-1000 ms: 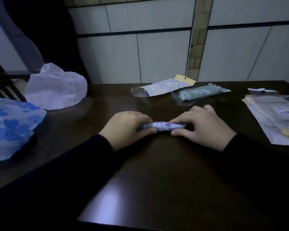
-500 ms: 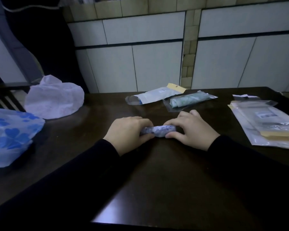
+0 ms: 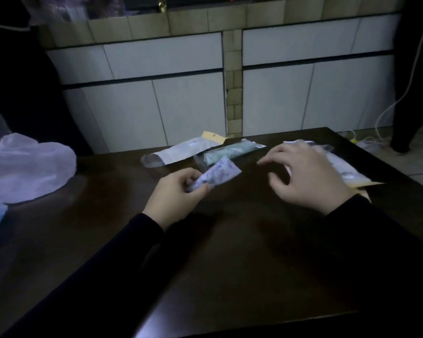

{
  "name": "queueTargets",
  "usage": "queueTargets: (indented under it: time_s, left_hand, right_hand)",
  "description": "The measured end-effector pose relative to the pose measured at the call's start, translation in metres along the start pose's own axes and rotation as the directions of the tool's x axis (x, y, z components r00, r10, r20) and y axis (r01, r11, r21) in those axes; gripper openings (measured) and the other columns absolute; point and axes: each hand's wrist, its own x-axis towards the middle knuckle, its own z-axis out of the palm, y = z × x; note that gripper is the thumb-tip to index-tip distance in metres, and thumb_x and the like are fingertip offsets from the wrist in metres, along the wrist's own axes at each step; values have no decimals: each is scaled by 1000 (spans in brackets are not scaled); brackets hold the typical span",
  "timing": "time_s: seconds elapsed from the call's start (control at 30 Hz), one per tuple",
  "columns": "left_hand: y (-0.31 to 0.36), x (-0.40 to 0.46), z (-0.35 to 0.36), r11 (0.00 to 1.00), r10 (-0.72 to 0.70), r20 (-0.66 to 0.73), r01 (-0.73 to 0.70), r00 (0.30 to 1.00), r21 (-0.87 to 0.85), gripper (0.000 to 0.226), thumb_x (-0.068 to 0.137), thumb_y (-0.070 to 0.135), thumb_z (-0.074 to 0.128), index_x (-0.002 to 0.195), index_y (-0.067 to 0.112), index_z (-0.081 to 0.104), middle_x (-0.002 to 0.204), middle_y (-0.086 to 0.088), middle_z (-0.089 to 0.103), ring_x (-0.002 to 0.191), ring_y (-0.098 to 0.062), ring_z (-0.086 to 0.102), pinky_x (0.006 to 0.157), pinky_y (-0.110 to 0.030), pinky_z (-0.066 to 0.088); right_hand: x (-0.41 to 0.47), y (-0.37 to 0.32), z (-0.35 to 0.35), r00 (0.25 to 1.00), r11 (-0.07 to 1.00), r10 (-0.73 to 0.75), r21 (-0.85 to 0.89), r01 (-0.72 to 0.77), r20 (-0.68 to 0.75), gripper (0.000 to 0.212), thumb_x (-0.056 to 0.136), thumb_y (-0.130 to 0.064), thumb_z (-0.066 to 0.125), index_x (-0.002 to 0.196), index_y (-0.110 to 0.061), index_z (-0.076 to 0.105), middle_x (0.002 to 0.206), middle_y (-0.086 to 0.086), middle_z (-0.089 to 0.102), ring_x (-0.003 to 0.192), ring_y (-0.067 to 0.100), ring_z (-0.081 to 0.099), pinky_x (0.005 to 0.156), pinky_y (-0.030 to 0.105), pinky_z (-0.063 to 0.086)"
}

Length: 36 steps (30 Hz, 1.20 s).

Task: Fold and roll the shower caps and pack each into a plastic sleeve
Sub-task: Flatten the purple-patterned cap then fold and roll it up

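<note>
Head view: rolled shower cap (image 3: 215, 175) gripped in the left hand (image 3: 175, 196) above the dark desk (image 3: 230, 264).
Right hand (image 3: 308, 176) hovers with loose, spread fingers, holding nothing, over a stack of plastic sleeves (image 3: 347, 172) at the desk's right. Behind lie a packed green cap in its sleeve (image 3: 232, 151), a white-labelled sleeve (image 3: 183, 152), and an unfolded white shower cap (image 3: 27, 167) far left.

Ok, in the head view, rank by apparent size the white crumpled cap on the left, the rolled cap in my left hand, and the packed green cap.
1. White crumpled cap, clearly largest.
2. Packed green cap and rolled cap: too alike to rank; left hand hides the roll's end.
</note>
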Motion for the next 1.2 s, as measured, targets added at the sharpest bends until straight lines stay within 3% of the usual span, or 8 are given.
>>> queueTargets:
  time_s: [0.17,0.37,0.53,0.7,0.87,0.97,1.03,1.2]
  left_hand:
    - [21,9,32,989,-17,-33,12,999,-146,10,87,37,67,94,30,68,77,9,64,73,-8,61,63,-20,46]
    - [33,11,44,994,-1,-10,0,1000,-108,13,88,36,66,100,31,65,82,10,65,76,-5,61,62,-17,45]
    - [24,9,35,984,-51,-28,46,998,-174,12,87,36,67,98,31,66,82,7,66,77,-12,64,66,-26,53]
    - [17,6,18,983,-43,-71,30,997,-184,9,86,34,69,93,29,69,76,10,66,73,-6,63,64,-20,48]
    - [2,-1,-16,997,48,-117,-54,992,-47,8,85,25,72,83,31,67,65,23,62,61,7,56,56,-5,39]
    - [-13,-7,-34,999,38,-153,-32,987,43,7,82,30,74,81,31,67,65,15,60,58,5,53,53,-7,37]
    - [-24,-11,-45,996,29,-154,-16,988,87,7,81,33,74,81,32,67,69,13,62,61,4,54,54,-9,39]
    - [-41,-21,-59,983,46,-102,-27,994,183,9,82,37,71,89,32,68,78,12,67,72,-5,62,66,-34,54]
  right_hand:
    - [-17,54,-29,943,954,239,-237,-185,229,47,78,-32,58,124,-42,53,134,-8,49,124,19,38,101,42,27]
    - [-24,63,-13,920,958,283,-124,-258,270,24,86,-36,59,109,-42,59,109,-14,64,102,7,55,101,32,28]
    - [-18,43,-14,979,982,175,48,-181,102,11,89,-34,63,93,-43,67,73,-28,51,70,-9,47,79,20,34]
    - [6,-9,-3,996,968,59,240,-75,70,18,89,-34,63,105,-36,69,98,-20,67,82,-7,49,90,19,41]
    - [21,-61,22,988,863,0,500,-77,152,32,93,-30,58,125,-31,61,96,-13,65,79,-2,55,77,19,44]
    - [27,-66,32,969,791,-62,604,-99,239,37,94,-9,45,122,-27,63,102,-11,67,82,-1,64,76,13,49]
    - [32,-58,35,950,827,-144,560,-39,279,41,88,1,45,108,-26,69,103,-17,66,83,-13,60,78,6,46]
    - [40,-44,49,888,933,-227,352,80,401,20,88,-26,64,99,-42,67,106,-26,60,103,-5,55,94,27,49]
